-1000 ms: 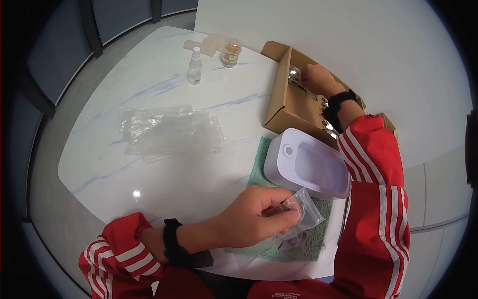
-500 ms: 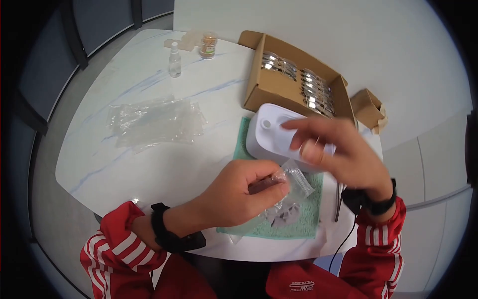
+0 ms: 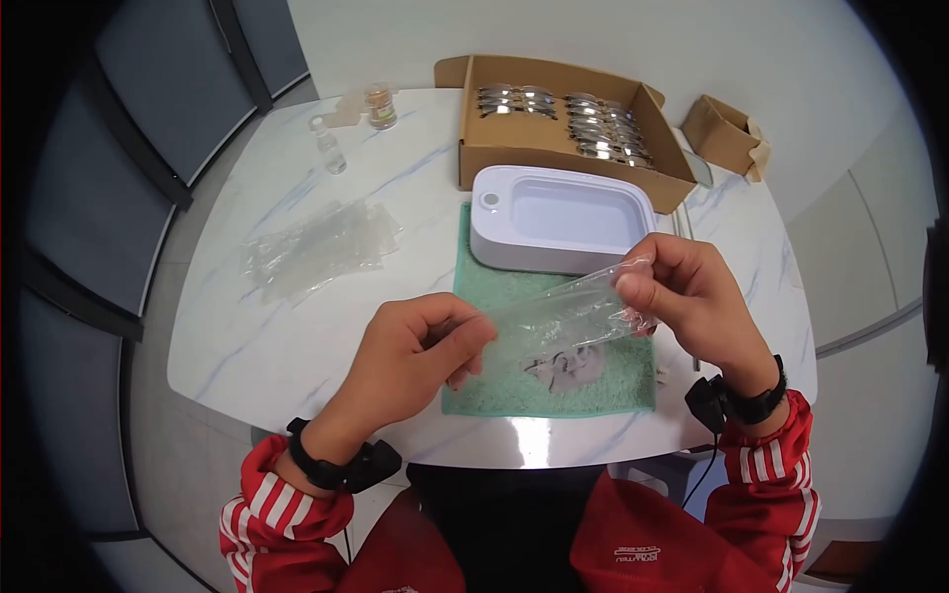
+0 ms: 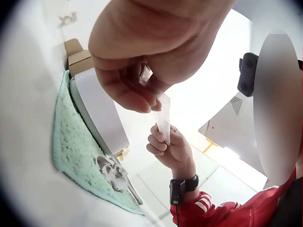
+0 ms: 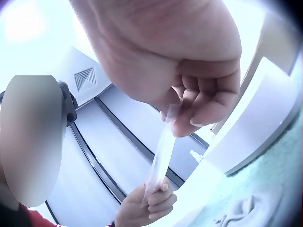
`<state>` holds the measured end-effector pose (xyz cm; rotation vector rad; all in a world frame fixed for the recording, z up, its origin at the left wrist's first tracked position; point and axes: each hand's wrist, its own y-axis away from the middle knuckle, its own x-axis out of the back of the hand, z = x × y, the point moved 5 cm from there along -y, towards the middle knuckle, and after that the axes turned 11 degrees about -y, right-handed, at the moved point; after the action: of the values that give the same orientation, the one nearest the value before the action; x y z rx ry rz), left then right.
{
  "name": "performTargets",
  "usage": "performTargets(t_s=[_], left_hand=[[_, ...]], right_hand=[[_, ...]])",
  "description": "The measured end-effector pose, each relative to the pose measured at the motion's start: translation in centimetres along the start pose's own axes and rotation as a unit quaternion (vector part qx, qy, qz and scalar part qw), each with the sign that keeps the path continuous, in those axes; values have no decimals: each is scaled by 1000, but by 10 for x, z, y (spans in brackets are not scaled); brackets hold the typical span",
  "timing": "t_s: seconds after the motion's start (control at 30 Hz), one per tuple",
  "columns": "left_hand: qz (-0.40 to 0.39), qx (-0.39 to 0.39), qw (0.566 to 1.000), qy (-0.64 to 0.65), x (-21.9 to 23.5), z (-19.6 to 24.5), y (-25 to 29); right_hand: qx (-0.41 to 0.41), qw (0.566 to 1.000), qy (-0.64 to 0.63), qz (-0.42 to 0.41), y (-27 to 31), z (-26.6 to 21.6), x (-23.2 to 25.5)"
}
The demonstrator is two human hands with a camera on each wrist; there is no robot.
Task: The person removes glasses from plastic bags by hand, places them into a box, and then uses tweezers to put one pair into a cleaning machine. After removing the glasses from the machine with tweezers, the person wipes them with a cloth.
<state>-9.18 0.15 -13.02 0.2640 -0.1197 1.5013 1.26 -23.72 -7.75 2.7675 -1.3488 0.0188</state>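
A clear plastic bag (image 3: 563, 314) is stretched between my two hands over the green towel (image 3: 494, 385). My left hand (image 3: 415, 351) pinches one end between thumb and fingers. With thumb and fingertips my right hand (image 3: 687, 296) grips the other end, just in front of the white-lilac tub (image 3: 563, 259). Below the bag, a crumpled grey cloth (image 3: 568, 368) lies on the towel. In the left wrist view the bag (image 4: 163, 118) looks like a narrow strip seen edge-on.
An open cardboard box (image 3: 514, 158) behind the tub holds rows of glasses. A smaller carton (image 3: 727, 138) stands to its right. On the left lie more clear bags (image 3: 321, 247), with a spray bottle (image 3: 328, 148) and a jar (image 3: 381, 107) behind them.
My right hand has come back from the cardboard box, where it was among the glasses, and has taken hold of the bag's other end. The bag, bunched in my left hand before, is now spread out.
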Motion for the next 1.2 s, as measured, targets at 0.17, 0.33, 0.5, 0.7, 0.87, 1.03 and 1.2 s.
performTargets(t_s=[0.17,0.33,0.5,0.7,0.87,1.03,1.2], left_hand=[[87,-30,993,75,-8,-4,2],[97,-20,994,39,-5,-16,12],[214,-106,965,-109,11,1,25],[338,-35,916,-213,156,11,21],[272,105,909,-299,231,-17,0],[303,140,759,-560,241,-46,-17],[315,200,740,-559,180,-42,-47]], right_hand=[[-77,994,-49,-51,9,19,-18],[-70,990,-110,-49,15,40,-8],[-67,990,-113,-56,20,39,-6],[40,990,-86,103,13,18,51],[80,985,-85,129,3,14,75],[91,982,-93,138,-7,22,89],[93,974,-123,168,-18,40,116]])
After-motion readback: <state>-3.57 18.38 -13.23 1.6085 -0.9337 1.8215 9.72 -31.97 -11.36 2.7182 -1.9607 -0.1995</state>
